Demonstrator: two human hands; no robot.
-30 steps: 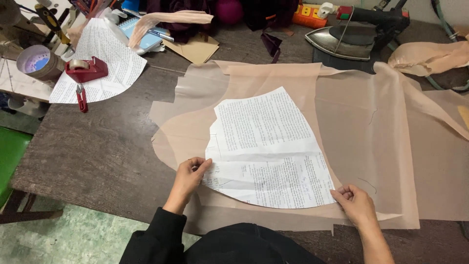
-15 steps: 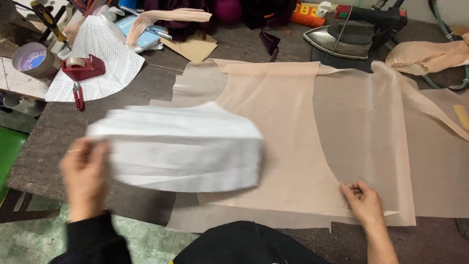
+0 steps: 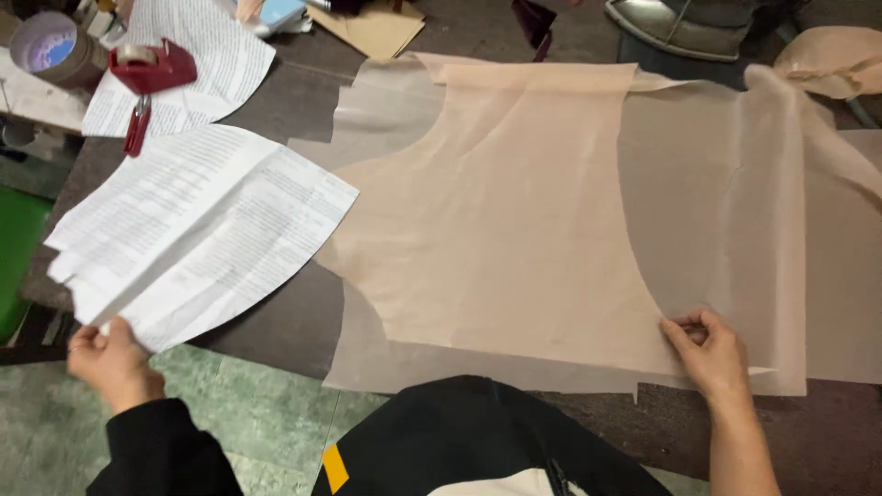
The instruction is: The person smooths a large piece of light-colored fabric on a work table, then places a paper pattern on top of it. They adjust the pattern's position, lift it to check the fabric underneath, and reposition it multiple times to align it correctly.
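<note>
Two hands — left hand [image 3: 108, 360] grips paper pattern [image 3: 197, 230], right hand [image 3: 709, 354] pinches fabric [image 3: 514, 230].

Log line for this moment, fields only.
left hand: holds printed white paper pattern piece at table's left edge | right hand: pinches sheer peach fabric at lower edge | fabric: flat on dark table

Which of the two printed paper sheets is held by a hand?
The large curved printed paper sheet at the table's left edge: the left hand grips its lower corner. The other printed sheet lies flat under the red tape dispenser.
</note>
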